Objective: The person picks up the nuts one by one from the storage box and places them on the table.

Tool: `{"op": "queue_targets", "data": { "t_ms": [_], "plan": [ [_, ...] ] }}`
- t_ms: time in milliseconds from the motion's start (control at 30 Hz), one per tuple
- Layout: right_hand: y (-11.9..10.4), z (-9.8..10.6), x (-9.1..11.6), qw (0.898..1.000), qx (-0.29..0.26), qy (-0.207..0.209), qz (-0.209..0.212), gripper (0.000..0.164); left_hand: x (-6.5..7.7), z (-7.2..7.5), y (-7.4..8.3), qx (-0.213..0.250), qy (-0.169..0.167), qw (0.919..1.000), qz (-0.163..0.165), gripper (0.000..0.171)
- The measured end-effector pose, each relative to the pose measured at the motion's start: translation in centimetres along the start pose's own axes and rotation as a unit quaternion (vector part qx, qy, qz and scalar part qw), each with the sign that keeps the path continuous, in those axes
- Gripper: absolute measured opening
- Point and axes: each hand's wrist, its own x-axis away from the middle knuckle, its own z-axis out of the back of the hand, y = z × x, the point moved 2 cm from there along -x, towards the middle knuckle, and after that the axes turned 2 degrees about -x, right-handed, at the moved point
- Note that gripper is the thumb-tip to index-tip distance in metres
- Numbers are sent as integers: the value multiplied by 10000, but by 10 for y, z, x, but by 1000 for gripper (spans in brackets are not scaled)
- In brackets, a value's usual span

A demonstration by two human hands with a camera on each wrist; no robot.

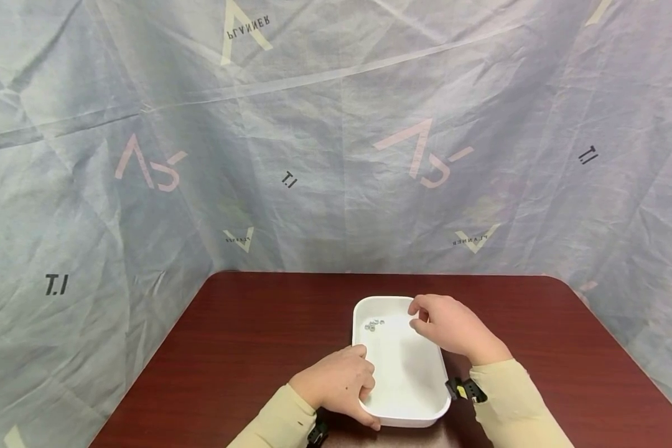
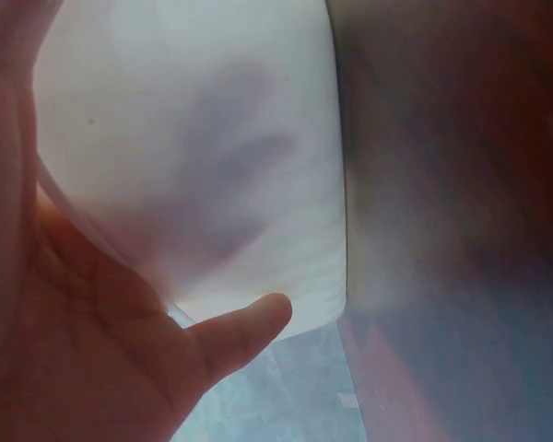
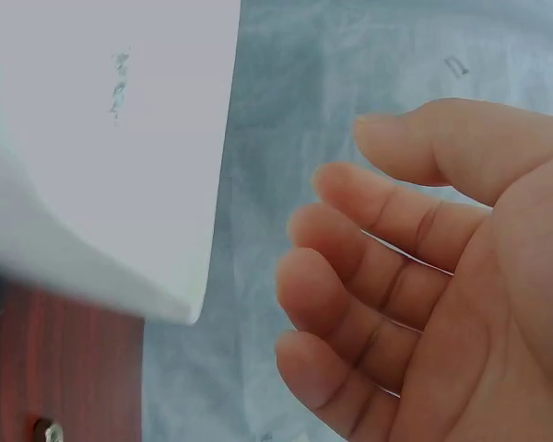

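A white rectangular tray (image 1: 399, 392) with rounded corners stands on the table. Inside it, toward the far left, lies a cluster of several small shiny metal pieces (image 1: 372, 328), perhaps nuts or rings. My left hand (image 1: 340, 381) grips the tray's near left corner, fingers curled over the rim and the thumb outside. In the left wrist view, that thumb (image 2: 244, 336) lies along the outer wall. Over the tray's far right side hovers my right hand (image 1: 450, 323). Its fingers (image 3: 318, 285) are loosely bent and hold nothing, as the right wrist view shows.
The table (image 1: 246, 348) is dark red wood with rounded far corners. A grey printed cloth (image 1: 336, 137) hangs behind and beside it. Low in the right wrist view, a small dark and shiny object (image 3: 48, 430) shows against the wood. Both wrists wear black straps.
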Motion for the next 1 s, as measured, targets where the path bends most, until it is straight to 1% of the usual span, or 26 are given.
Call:
{"op": "queue_targets", "data": {
  "t_ms": [167, 333, 433, 633, 700, 800, 1000],
  "plan": [
    [-13, -6, -10, 9997, 130, -85, 194, 17, 0, 2, 1, -66, 131, 9999, -16, 56],
    [-23, -20, -22, 9992, 206, -222, 247, 18, 1, 2, 2, -76, 247, 9996, -58, 55],
    [-25, -31, -28, 9986, 293, -308, 320, 18, 1, 1, 2, -53, 256, 9996, -71, 55],
    [-21, -52, -41, 9940, 729, -293, 767, 16, 0, -1, 2, -63, 367, 9993, -82, 55],
    [-19, -59, -44, 9935, 764, -348, 773, 18, 0, -1, 3, -75, 412, 9991, -91, 55],
    [-16, -68, -48, 9944, 666, -480, 662, 21, 0, -1, 3, -76, 444, 9989, -101, 55],
    [-14, -81, -51, 9939, 661, -632, 617, 26, 0, -2, 1, -117, 339, 9993, -69, 56]
  ]
}}
